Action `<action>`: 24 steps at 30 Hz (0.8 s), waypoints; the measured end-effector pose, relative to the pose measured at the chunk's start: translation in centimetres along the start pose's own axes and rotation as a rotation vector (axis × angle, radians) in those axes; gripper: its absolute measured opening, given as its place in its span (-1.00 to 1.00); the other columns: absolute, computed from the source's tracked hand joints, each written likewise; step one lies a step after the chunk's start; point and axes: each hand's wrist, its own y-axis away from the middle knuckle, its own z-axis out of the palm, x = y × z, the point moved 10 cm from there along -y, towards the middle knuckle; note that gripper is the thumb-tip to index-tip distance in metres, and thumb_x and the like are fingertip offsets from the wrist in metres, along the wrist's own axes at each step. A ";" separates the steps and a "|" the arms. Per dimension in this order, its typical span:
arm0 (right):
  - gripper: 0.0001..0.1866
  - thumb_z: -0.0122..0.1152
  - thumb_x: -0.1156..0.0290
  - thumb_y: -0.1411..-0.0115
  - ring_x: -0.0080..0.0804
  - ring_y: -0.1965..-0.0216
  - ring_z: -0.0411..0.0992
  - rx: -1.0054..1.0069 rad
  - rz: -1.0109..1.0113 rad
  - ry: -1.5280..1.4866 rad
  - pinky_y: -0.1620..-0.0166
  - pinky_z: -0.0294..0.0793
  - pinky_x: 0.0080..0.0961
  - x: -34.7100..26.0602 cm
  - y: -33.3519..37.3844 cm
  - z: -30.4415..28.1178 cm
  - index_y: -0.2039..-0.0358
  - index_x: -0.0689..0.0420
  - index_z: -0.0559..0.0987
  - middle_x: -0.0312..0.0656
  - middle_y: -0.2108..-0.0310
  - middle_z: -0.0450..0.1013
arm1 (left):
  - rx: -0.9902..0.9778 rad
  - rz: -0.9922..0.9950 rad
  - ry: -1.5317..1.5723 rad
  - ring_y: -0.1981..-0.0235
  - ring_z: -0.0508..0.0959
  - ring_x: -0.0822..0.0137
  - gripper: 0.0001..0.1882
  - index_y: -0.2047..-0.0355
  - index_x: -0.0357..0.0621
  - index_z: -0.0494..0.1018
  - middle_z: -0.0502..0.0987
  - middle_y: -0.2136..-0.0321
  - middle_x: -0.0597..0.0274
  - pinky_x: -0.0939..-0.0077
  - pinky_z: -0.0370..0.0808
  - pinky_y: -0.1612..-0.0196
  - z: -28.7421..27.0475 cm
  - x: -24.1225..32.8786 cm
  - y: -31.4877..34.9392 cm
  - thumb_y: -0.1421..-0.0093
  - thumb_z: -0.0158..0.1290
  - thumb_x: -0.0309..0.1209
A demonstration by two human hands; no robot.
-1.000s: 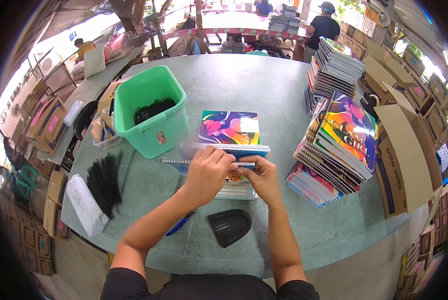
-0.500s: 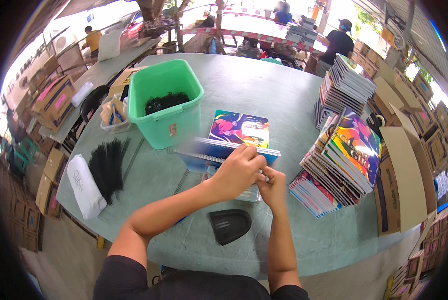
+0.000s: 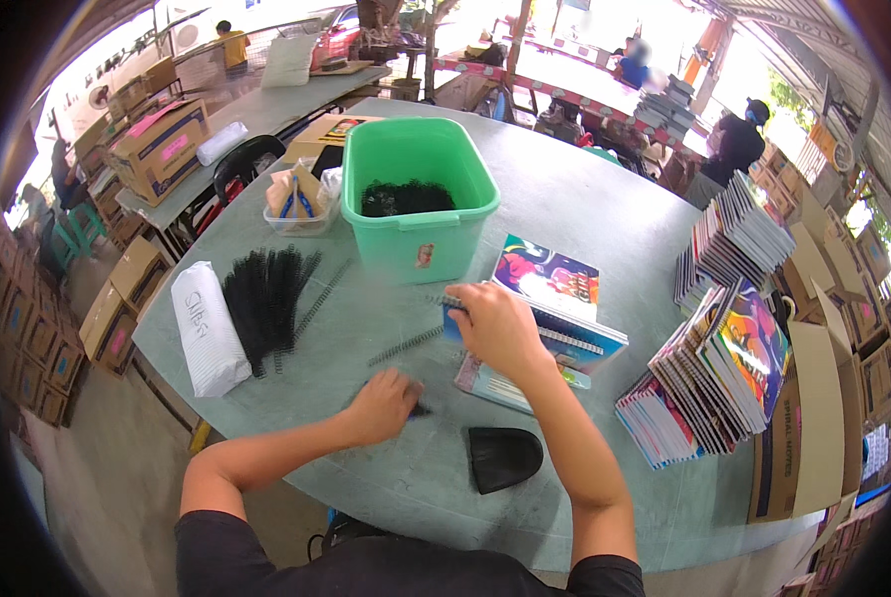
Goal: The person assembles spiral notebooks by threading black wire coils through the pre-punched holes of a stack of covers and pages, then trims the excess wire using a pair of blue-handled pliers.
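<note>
My right hand (image 3: 500,326) is closed on the left end of a blue spiral notebook (image 3: 575,338), pinching where the coil sticks out. That notebook stands tilted over other notebooks (image 3: 490,386), with a colourful cover (image 3: 550,279) lying behind it. Low on the table to the left, my left hand (image 3: 386,406) has its fingers curled round something small and dark, mostly hidden under them. A loose black coil (image 3: 406,346) lies between the two hands. Nearer me rests a black rounded pad (image 3: 505,460).
A green bin (image 3: 421,249) holds black coils, beside a clear tub (image 3: 299,221) with blue-handled tools. At left lie a bundle of black coils (image 3: 266,308) and a white package (image 3: 210,328). Notebook stacks (image 3: 709,373) and an open carton (image 3: 814,418) stand right. People are in the background.
My left hand has left the notebook and moved down-left onto the dark thing. My right hand has shifted to the notebook's left end. The view has turned, moving the scene rightward.
</note>
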 end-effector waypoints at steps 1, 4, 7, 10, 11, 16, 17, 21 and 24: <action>-0.71 0.22 0.36 -0.06 -0.15 0.21 0.51 -0.035 0.075 -0.060 0.14 0.47 -0.32 0.8 -1.1 0.4 0.17 0.13 0.59 -0.09 0.26 0.55 | 0.086 -0.030 0.004 0.22 0.42 0.07 -0.57 0.14 -0.27 0.39 0.45 0.27 0.01 0.20 0.38 0.14 0.4 -2.1 -0.4 0.05 0.15 -0.40; -0.67 0.21 0.42 -0.05 -0.16 0.19 0.52 -0.077 0.210 -0.192 0.11 0.47 -0.37 3.4 -2.3 0.9 0.11 0.10 0.57 -0.07 0.23 0.55 | 0.283 -0.233 0.438 0.30 0.47 0.16 -0.72 0.23 -0.24 0.38 0.47 0.34 0.03 0.26 0.40 0.21 -1.5 -5.7 -0.1 -0.11 0.10 -0.35; -0.64 0.23 0.48 -0.04 -0.26 0.13 0.52 -0.078 0.234 -0.268 0.06 0.46 -0.41 3.5 -2.4 0.8 0.09 0.10 0.56 -0.08 0.22 0.56 | 0.335 -0.454 0.905 0.42 0.48 0.19 -0.74 0.27 -0.22 0.37 0.47 0.45 0.07 0.30 0.40 0.32 -1.3 -6.7 0.9 -0.20 0.06 -0.28; -0.63 0.22 0.49 -0.05 -0.27 0.12 0.51 -0.109 0.226 -0.281 0.05 0.45 -0.44 2.9 -2.3 1.7 0.07 0.07 0.56 -0.10 0.19 0.55 | 0.498 -0.521 0.908 0.50 0.47 0.23 -0.73 0.26 -0.20 0.36 0.44 0.54 0.12 0.35 0.40 0.40 -0.2 -5.4 2.1 -0.23 0.03 -0.24; -0.62 0.21 0.50 -0.05 -0.28 0.13 0.51 -0.127 0.220 -0.294 0.06 0.45 -0.44 2.4 -2.5 1.7 0.06 0.05 0.55 -0.11 0.19 0.55 | 0.580 -0.520 0.837 0.52 0.46 0.26 -0.73 0.25 -0.20 0.35 0.43 0.57 0.13 0.36 0.40 0.41 -0.7 -5.2 2.5 -0.24 0.02 -0.24; -0.56 0.16 0.57 -0.06 -0.36 0.21 0.51 -0.133 0.181 -0.324 0.11 0.44 -0.44 3.2 -2.3 1.7 0.02 -0.05 0.55 -0.16 0.18 0.56 | 0.232 -0.472 1.221 0.48 0.49 0.37 -0.62 0.17 -0.22 0.33 0.47 0.51 0.16 0.46 0.41 0.45 -5.1 -4.2 -3.5 -0.27 -0.09 -0.12; -0.57 0.16 0.58 -0.06 -0.37 0.25 0.51 -0.143 0.179 -0.327 0.13 0.44 -0.45 2.9 -2.3 1.9 0.02 -0.06 0.56 -0.16 0.20 0.56 | 0.214 -0.473 1.298 0.48 0.49 0.38 -0.59 0.15 -0.23 0.33 0.48 0.50 0.16 0.47 0.42 0.45 -5.8 -4.4 -4.0 -0.28 -0.11 -0.09; -0.59 0.14 0.59 -0.07 -0.43 0.36 0.47 -0.197 0.210 -0.312 0.21 0.43 -0.48 1.8 -2.1 1.8 0.07 -0.08 0.59 -0.15 0.26 0.57 | 0.197 -0.562 1.322 0.49 0.49 0.43 -0.56 0.01 -0.23 0.33 0.47 0.42 0.18 0.55 0.43 0.44 -6.6 -6.3 -4.9 -0.31 -0.17 -0.12; -0.61 0.13 0.54 -0.08 -0.26 0.29 0.50 -0.177 0.212 -0.313 0.17 0.44 -0.38 2.0 -1.8 1.7 0.09 -0.17 0.61 -0.14 0.26 0.56 | 0.112 -0.605 1.306 0.49 0.50 0.43 -0.56 0.03 -0.22 0.34 0.49 0.40 0.16 0.55 0.44 0.45 -6.7 -6.3 -5.1 -0.30 -0.17 -0.11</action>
